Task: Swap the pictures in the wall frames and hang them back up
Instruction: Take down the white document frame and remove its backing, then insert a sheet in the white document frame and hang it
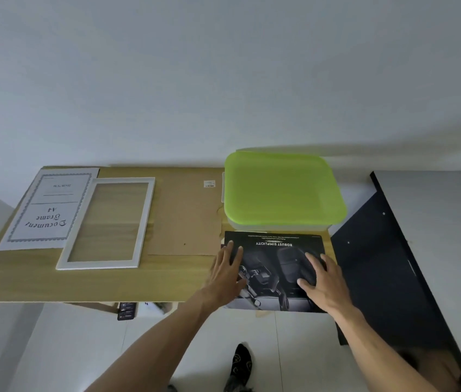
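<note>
A: What lies on the wooden table [40,278], biggest first?

B: A green-lidded box [283,188] at the back, cardboard sheet [184,210] beside it, the empty white frame [105,222] to the left with the "Document Frame" sheet [45,207] touching its far side

A: And the dark poster [274,267]?

B: At the near right edge, directly under both hands, long axis running left to right. The left hand [225,275] lies flat on its left margin, fingers spread; the right hand [322,281] presses flat on its right part. Neither pinches anything

A: Which hand is nearer the frame?

B: The left; the frame sits well apart to the left, so I judge the poster must travel that way
</note>
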